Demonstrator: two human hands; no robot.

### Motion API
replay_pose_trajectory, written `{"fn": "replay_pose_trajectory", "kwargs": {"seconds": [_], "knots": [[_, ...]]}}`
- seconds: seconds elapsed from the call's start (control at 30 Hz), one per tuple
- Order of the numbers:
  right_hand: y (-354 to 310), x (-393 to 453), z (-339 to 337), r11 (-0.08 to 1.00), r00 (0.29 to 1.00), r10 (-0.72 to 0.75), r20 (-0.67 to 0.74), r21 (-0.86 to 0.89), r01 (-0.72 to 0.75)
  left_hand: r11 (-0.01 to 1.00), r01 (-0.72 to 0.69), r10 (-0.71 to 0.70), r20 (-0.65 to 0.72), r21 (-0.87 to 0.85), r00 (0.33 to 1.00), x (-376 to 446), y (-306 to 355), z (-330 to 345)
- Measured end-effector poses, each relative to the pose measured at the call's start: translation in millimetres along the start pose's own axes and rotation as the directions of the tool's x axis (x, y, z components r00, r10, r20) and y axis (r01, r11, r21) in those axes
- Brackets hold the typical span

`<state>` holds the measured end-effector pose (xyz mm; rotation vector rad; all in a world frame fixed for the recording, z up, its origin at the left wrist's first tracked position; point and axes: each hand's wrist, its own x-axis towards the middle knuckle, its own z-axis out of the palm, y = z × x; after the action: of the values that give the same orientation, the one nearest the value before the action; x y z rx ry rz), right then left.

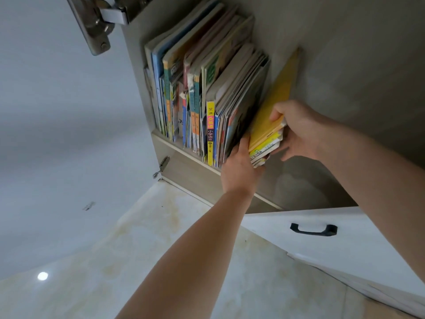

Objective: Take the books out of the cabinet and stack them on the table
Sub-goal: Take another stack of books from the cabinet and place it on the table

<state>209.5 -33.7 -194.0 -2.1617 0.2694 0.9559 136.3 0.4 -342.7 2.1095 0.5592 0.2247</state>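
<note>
A row of several thin, colourful books [202, 88] stands upright in an open overhead cabinet [195, 171]. At the row's right end a small bundle of yellow-covered books [273, 107] leans away from the rest. My right hand [299, 132] grips the bundle's near corner, thumb on the top cover and fingers beneath. My left hand [239, 169] reaches up from below, with its fingers slipped between the bundle and the standing row. The table is not in view.
The open cabinet door [57, 111] hangs at the left, with a metal hinge [99, 21] at its top. A white closed door with a black handle [314, 229] lies at lower right. The stained ceiling [138, 261] with a round lamp [42, 276] fills the bottom.
</note>
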Motion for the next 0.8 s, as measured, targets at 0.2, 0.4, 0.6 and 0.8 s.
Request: {"fn": "replay_pose_trajectory", "kwargs": {"seconds": [0.2,0.4,0.6,0.8], "knots": [[8.2,-12.8,5.8,0.999,0.999,-0.002,0.05,-0.046,0.005,0.994,-0.11,0.111,-0.076,0.014,0.991,-19.8,-10.6,-5.1],[29.1,-37.7,28.0,0.996,0.987,-0.002,0.16,-0.087,0.016,0.993,-0.102,0.104,-0.032,0.063,0.994,-59.7,-30.1,-40.2],[63.3,-47.7,29.7,0.957,0.968,-0.082,0.238,0.292,0.009,0.999,-0.042,0.042,0.058,0.008,0.997,-67.4,-56.5,-73.9],[97.8,-7.8,19.2,0.942,0.942,-0.33,-0.065,0.034,0.333,0.996,-0.086,0.09,0.128,-0.039,0.988,-64.8,-69.8,-84.7]]}}
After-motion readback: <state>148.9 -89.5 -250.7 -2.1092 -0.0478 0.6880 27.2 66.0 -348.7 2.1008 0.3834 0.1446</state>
